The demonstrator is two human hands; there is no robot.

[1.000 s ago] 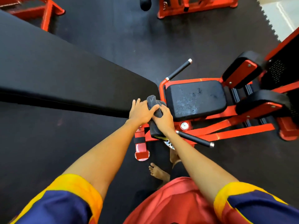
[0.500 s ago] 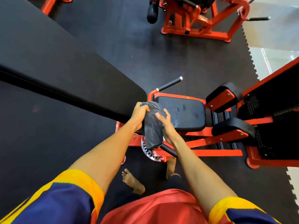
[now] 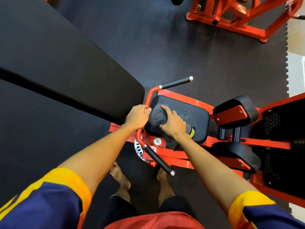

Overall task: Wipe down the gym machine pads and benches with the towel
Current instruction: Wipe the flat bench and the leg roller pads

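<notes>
A dark grey towel [image 3: 156,115] lies bunched on the left end of the black seat pad [image 3: 196,120] of a red machine. My right hand [image 3: 174,124] lies on top of the towel, fingers spread over it and thumb tucked round its near side, holding it against the pad. My left hand [image 3: 137,115] is just left of the towel, its fingers curled over the red handle tube [image 3: 147,101] at the seat's edge. A long black back pad [image 3: 66,63] slopes away to the upper left. The seat pad's surface looks speckled and worn.
Two black leg pads on red brackets [image 3: 235,104] [image 3: 236,152] sit right of the seat. Black-gripped handles [image 3: 175,83] [image 3: 158,158] stick out at the far and near sides. Another red machine frame [image 3: 239,15] stands at the top right. My bare feet [image 3: 120,177] are on the black rubber floor.
Both hands held the towel up in front of the seat; now my right hand has laid it on the seat pad, and my left hand has shifted to the red handle tube.
</notes>
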